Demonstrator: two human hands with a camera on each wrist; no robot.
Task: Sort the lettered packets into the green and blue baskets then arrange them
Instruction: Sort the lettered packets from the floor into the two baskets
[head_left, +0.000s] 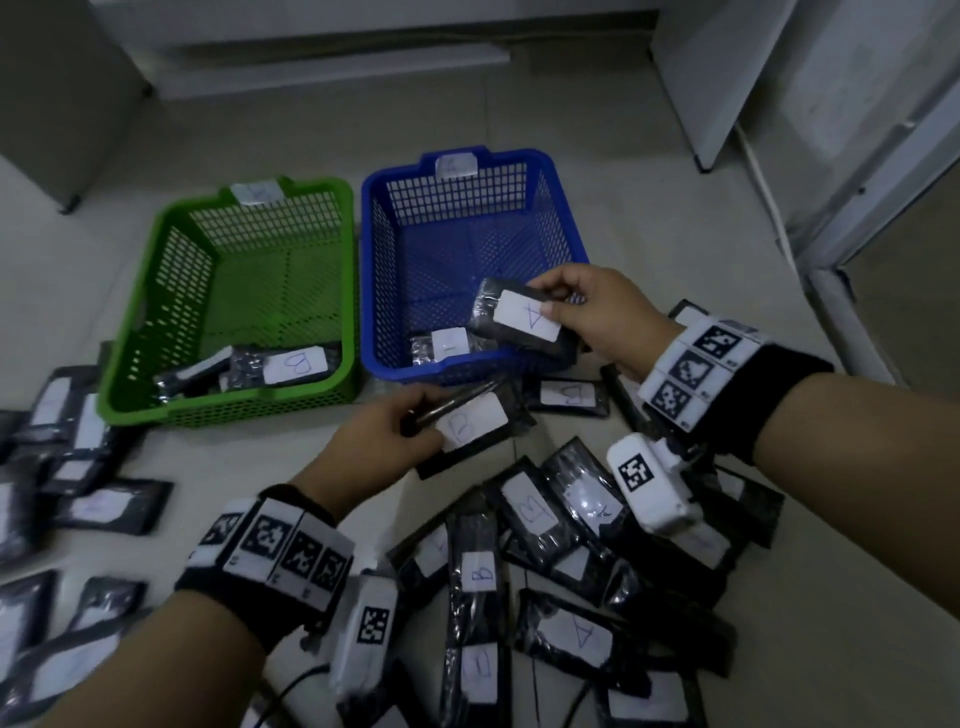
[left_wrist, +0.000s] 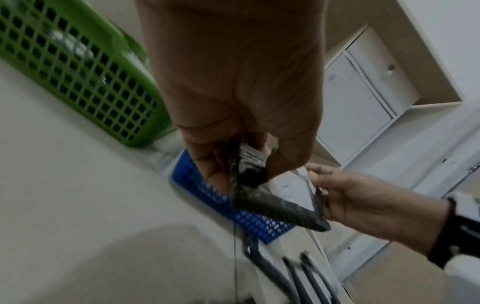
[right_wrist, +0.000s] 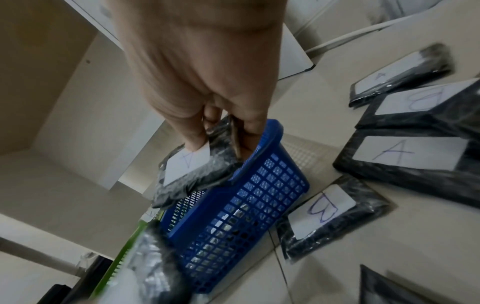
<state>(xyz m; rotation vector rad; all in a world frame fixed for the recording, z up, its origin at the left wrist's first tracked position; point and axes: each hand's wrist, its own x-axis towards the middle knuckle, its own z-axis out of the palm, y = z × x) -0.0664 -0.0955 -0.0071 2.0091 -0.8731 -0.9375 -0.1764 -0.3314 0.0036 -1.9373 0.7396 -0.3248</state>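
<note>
My right hand (head_left: 576, 306) pinches a black packet labelled A (head_left: 524, 317) over the near right corner of the blue basket (head_left: 550, 202), thumb on its white label (right_wrist: 189, 162). My left hand (head_left: 395, 431) grips a black packet labelled B (head_left: 472, 423) just in front of the blue basket's near wall (left_wrist: 207, 191). The green basket (head_left: 171, 260) on the left holds packets, one marked B (head_left: 291, 366). One packet (head_left: 441, 345) lies inside the blue basket. Each basket carries a white tag on its far rim.
Many black lettered packets (head_left: 561, 525) lie scattered on the pale floor in front of the baskets, with more at the left (head_left: 88, 483) and beside the blue basket (right_wrist: 405, 154). White cabinets (head_left: 779, 78) stand behind and to the right.
</note>
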